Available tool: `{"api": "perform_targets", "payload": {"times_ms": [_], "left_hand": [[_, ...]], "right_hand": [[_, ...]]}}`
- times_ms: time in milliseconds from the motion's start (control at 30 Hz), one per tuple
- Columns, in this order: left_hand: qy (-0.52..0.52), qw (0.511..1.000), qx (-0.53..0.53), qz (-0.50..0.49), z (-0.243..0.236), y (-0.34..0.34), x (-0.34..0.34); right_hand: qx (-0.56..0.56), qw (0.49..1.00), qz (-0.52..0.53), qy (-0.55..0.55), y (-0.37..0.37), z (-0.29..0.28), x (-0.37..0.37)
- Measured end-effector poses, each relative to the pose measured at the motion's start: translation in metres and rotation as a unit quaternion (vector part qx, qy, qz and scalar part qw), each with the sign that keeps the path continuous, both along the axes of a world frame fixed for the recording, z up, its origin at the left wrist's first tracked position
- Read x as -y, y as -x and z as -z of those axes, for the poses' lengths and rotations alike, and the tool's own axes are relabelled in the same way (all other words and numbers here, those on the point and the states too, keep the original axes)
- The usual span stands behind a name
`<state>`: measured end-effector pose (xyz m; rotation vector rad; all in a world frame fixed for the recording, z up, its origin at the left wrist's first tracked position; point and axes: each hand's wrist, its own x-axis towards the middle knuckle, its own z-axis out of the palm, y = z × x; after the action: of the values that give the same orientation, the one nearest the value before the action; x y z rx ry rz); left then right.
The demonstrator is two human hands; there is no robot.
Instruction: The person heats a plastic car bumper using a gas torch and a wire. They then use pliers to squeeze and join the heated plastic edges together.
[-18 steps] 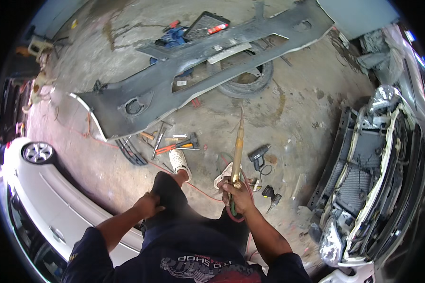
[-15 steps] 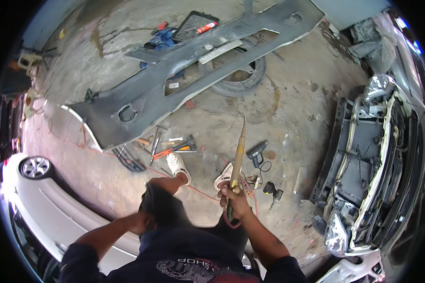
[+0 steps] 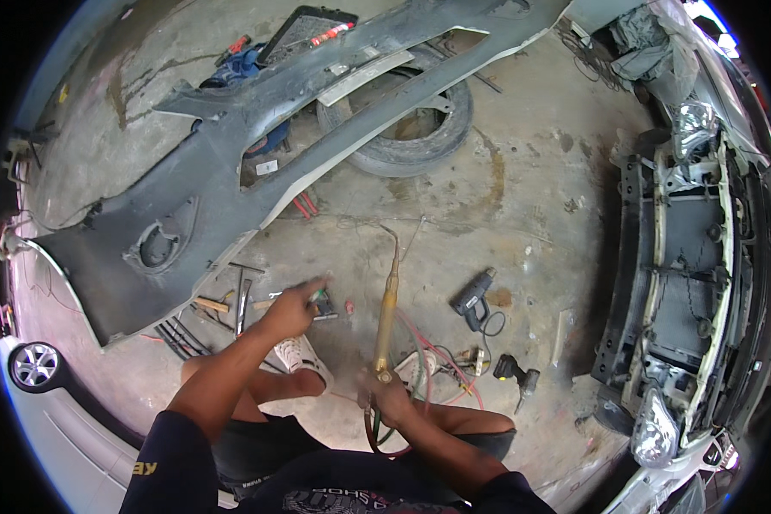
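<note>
My right hand (image 3: pixel 384 398) is closed around the valve end of a brass gas torch (image 3: pixel 386 321). The torch points away from me, and its thin bent tip (image 3: pixel 391 233) is above the concrete floor. Red and green hoses (image 3: pixel 428 343) trail near its handle. My left hand (image 3: pixel 291 310) reaches forward, one finger stretched out, slightly blurred. A small green thing (image 3: pixel 319 294) shows at its fingers; its kind is unclear. Beneath and beside that hand lie a hammer (image 3: pixel 243 300) and other hand tools, partly hidden by my arm.
A large grey bumper cover (image 3: pixel 188 146) rests over a tire (image 3: pixel 420 146) ahead. To the right lie a heat gun (image 3: pixel 474 295) and a cordless drill (image 3: pixel 517 377). A car's exposed front end (image 3: pixel 694 248) stands at the far right; a silver car (image 3: pixel 68 411) is on the left.
I have crouched lower, with my knees bent outward. My left hand has swung from my thigh to over the tools. The torch has shifted left in view, still in my right hand.
</note>
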<state>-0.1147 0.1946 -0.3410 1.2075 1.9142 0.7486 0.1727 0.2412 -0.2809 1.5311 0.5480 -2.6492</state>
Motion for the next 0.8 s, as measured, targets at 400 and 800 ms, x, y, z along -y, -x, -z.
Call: {"api": "perform_targets", "payload": {"times_ms": [400, 800], "left_hand": [[0.000, 0.750, 0.427, -0.505, 0.211, 0.039, -0.052], [-0.030, 0.630, 0.502, -0.592, 0.194, 0.081, -0.005]], "right_hand": [[0.005, 0.965, -0.192, -0.178, 0.024, 0.178, -0.047], [-0.033, 0.915, -0.360, -0.181, -0.004, 0.182, 0.016]]}}
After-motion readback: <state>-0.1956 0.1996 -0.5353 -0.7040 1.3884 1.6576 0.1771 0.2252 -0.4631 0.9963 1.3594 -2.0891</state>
